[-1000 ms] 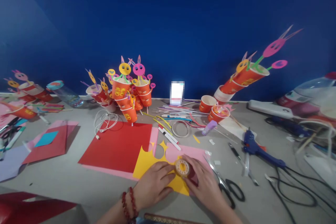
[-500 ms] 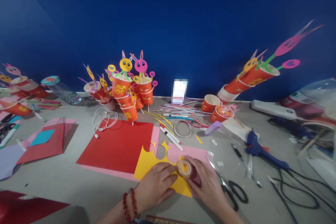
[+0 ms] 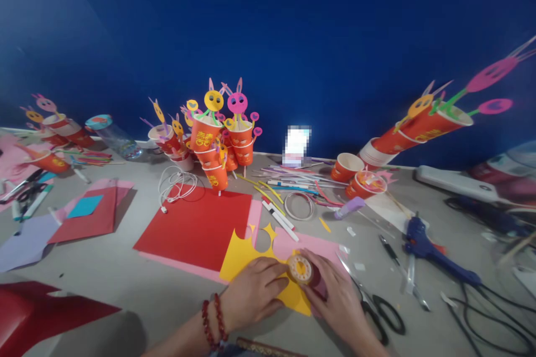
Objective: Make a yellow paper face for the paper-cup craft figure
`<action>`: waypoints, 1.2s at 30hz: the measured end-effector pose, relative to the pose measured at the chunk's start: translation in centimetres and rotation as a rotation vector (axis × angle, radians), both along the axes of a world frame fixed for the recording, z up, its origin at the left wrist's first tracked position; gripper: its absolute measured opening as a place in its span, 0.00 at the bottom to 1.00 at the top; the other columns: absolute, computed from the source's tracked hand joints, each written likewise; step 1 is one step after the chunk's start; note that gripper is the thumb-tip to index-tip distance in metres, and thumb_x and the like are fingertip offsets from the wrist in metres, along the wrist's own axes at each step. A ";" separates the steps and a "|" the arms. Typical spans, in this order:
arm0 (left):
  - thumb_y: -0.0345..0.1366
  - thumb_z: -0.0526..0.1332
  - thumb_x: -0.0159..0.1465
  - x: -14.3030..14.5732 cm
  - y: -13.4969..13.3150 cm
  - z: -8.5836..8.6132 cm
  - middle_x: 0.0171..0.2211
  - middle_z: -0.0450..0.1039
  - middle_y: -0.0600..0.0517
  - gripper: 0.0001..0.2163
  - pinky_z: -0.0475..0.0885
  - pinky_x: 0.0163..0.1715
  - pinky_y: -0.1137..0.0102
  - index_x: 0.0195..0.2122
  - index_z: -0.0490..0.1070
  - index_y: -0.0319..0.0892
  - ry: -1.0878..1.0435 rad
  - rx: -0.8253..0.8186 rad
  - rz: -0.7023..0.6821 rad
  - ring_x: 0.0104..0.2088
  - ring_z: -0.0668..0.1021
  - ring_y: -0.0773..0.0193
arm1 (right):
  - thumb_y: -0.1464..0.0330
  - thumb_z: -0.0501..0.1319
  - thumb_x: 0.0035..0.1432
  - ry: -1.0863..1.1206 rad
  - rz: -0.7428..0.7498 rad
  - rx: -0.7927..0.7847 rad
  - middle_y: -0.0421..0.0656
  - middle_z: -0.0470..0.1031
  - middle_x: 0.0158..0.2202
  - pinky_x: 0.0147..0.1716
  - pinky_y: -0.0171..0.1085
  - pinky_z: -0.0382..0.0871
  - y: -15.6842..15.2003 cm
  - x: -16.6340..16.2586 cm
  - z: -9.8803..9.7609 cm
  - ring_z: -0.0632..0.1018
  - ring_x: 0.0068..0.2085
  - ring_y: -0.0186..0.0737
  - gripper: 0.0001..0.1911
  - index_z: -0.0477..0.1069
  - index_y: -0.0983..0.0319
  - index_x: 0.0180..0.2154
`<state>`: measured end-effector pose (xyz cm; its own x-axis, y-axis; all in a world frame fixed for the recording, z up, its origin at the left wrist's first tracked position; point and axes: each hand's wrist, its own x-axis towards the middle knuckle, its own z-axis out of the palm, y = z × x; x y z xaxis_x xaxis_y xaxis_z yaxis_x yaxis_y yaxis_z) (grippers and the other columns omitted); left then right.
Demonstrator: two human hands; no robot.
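My right hand (image 3: pixel 333 295) is wrapped round a small roll of tape (image 3: pixel 300 269), which rests on a yellow paper sheet (image 3: pixel 234 256); yellow shows through its core. The sheet's far edge has rounded cut-outs. Fingers bent, my left hand (image 3: pixel 255 293) presses the yellow sheet down, its fingertips touching or close to the roll's left side. Red bead bracelets (image 3: pixel 215 321) circle my left wrist. Pink paper (image 3: pixel 307 240) lies beneath and beyond the sheet. Scissors (image 3: pixel 377 312) with black handles lie just right of my right hand.
Left of the yellow sheet lies red paper (image 3: pixel 201 228). Stacked red paper cups (image 3: pixel 207 131) with bunny faces stand at the back; others lean at right (image 3: pixel 414 134). A blue glue gun (image 3: pixel 439 256) with cables lies right. White markers (image 3: pixel 280 220) and a purple glue stick (image 3: pixel 349 207) lie ahead.
The whole scene has shifted a little to the right in view as the camera turned left. Both hands keep the same grip on the roll and the yellow sheet.
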<state>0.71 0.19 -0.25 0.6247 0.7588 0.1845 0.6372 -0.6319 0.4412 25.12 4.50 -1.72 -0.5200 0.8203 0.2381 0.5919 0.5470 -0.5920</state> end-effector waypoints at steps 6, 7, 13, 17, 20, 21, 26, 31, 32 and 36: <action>0.38 0.60 0.69 -0.3 0.1 0.2 0.57 0.70 0.43 0.16 0.69 0.57 0.54 0.56 0.67 0.41 0.010 -0.022 -0.015 0.57 0.71 0.52 | 0.68 0.61 0.61 0.022 -0.031 -0.005 0.50 0.76 0.55 0.52 0.49 0.73 -0.3 -0.4 0.7 0.77 0.54 0.51 0.27 0.63 0.59 0.61; 0.38 0.59 0.70 -0.3 0.0 0.1 0.58 0.70 0.42 0.16 0.70 0.57 0.53 0.56 0.67 0.41 0.014 -0.018 -0.016 0.57 0.71 0.52 | 0.68 0.62 0.61 0.029 -0.043 -0.006 0.50 0.76 0.55 0.53 0.49 0.73 -0.4 -0.5 0.9 0.78 0.54 0.51 0.27 0.63 0.59 0.61; 0.37 0.57 0.70 -0.8 0.1 -0.6 0.59 0.69 0.43 0.14 0.71 0.57 0.53 0.56 0.68 0.42 0.028 0.010 -0.022 0.58 0.71 0.51 | 0.66 0.64 0.60 0.019 -0.068 -0.050 0.51 0.74 0.57 0.56 0.49 0.69 -0.7 -0.6 1.5 0.75 0.56 0.52 0.31 0.61 0.60 0.63; 0.38 0.58 0.70 -0.8 0.2 -0.3 0.59 0.68 0.44 0.15 0.71 0.57 0.54 0.57 0.67 0.45 0.052 0.001 -0.023 0.58 0.71 0.51 | 0.66 0.66 0.58 0.062 -0.085 -0.092 0.51 0.76 0.54 0.56 0.47 0.68 -0.9 -0.4 1.2 0.75 0.55 0.51 0.33 0.61 0.61 0.63; 0.38 0.58 0.70 -0.6 0.1 -0.1 0.60 0.67 0.43 0.14 0.71 0.57 0.54 0.56 0.67 0.45 0.049 -0.016 -0.016 0.58 0.71 0.51 | 0.66 0.67 0.58 0.086 -0.087 -0.102 0.51 0.76 0.54 0.55 0.46 0.68 -0.9 -0.4 1.1 0.75 0.55 0.51 0.33 0.61 0.60 0.62; 0.38 0.58 0.70 -0.6 0.1 -0.1 0.59 0.67 0.43 0.14 0.71 0.57 0.54 0.56 0.67 0.44 0.043 -0.021 -0.012 0.58 0.71 0.51 | 0.66 0.67 0.58 0.087 -0.085 -0.100 0.51 0.76 0.54 0.55 0.46 0.68 -1.0 -0.4 1.1 0.75 0.55 0.51 0.33 0.62 0.60 0.62; 0.39 0.57 0.71 -0.4 0.0 0.1 0.58 0.67 0.42 0.13 0.71 0.56 0.55 0.55 0.67 0.44 0.009 -0.035 0.002 0.57 0.71 0.51 | 0.67 0.68 0.56 0.066 -0.075 -0.078 0.50 0.77 0.53 0.55 0.46 0.68 -0.9 -0.4 1.1 0.75 0.54 0.51 0.34 0.61 0.62 0.62; 0.39 0.57 0.71 -0.3 0.0 0.4 0.58 0.67 0.43 0.15 0.70 0.57 0.53 0.57 0.66 0.45 0.006 -0.068 -0.010 0.57 0.70 0.51 | 0.66 0.68 0.56 0.040 -0.049 -0.083 0.50 0.76 0.55 0.55 0.47 0.68 -0.9 -0.4 1.0 0.74 0.55 0.52 0.33 0.62 0.61 0.62; 0.39 0.57 0.71 -0.3 0.0 0.4 0.58 0.67 0.43 0.15 0.70 0.57 0.53 0.58 0.65 0.45 0.006 -0.072 -0.011 0.57 0.70 0.51 | 0.65 0.68 0.56 0.032 -0.045 -0.088 0.51 0.76 0.55 0.55 0.48 0.68 -0.9 -0.4 1.0 0.74 0.56 0.52 0.33 0.62 0.61 0.61; 0.38 0.58 0.70 -0.4 -0.1 0.1 0.59 0.66 0.43 0.15 0.69 0.58 0.53 0.57 0.66 0.44 0.012 -0.068 -0.005 0.58 0.69 0.51 | 0.65 0.67 0.57 0.026 -0.039 -0.097 0.51 0.75 0.56 0.56 0.49 0.68 -0.9 -0.3 1.0 0.74 0.56 0.53 0.33 0.62 0.61 0.62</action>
<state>0.27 0.11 -0.15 0.6301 0.7663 0.1252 0.6399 -0.6038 0.4753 24.81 3.60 -0.77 -0.4822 0.8596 0.1693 0.5954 0.4633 -0.6563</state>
